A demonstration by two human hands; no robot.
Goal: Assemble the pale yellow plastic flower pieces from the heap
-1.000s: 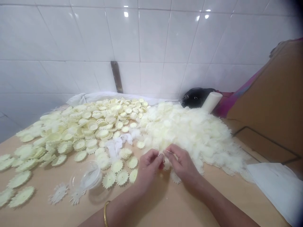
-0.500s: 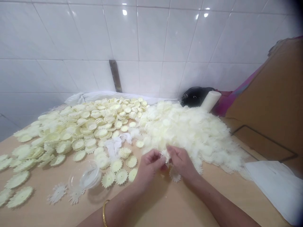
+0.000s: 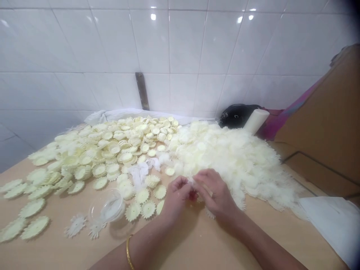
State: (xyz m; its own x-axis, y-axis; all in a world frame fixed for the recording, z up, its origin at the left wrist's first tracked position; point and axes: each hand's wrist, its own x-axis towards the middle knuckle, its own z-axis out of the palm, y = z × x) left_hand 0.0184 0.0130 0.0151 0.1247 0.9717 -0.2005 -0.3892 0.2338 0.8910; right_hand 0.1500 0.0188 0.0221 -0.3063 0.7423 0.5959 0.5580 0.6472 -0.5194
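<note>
My left hand (image 3: 174,198) and my right hand (image 3: 216,192) meet just in front of the white pile. Both are closed, with fingers pinched on a small white petal-edged piece (image 3: 191,181), mostly hidden by the fingers. Something reddish, perhaps a fingertip, shows below it. The edge of another white notched disc (image 3: 210,213) peeks out under my right hand. Left of my left hand lie several pale yellow scalloped discs (image 3: 147,209), some singly and some stacked. Beyond the hands is a heap of thin white petal-edged pieces (image 3: 225,157).
A large heap of yellow disc stacks (image 3: 98,150) spreads over the table's left. A clear plastic cup (image 3: 112,208) stands near flat white cut-outs (image 3: 75,225). Crumpled white tissue (image 3: 138,174), a white roll (image 3: 256,120), a black bag (image 3: 236,115), cardboard (image 3: 323,123) and a white sheet (image 3: 326,217) lie around.
My right hand's fingers have moved over the white piece and now cover more of it. My left hand keeps its pinch. The whole view has shifted slightly.
</note>
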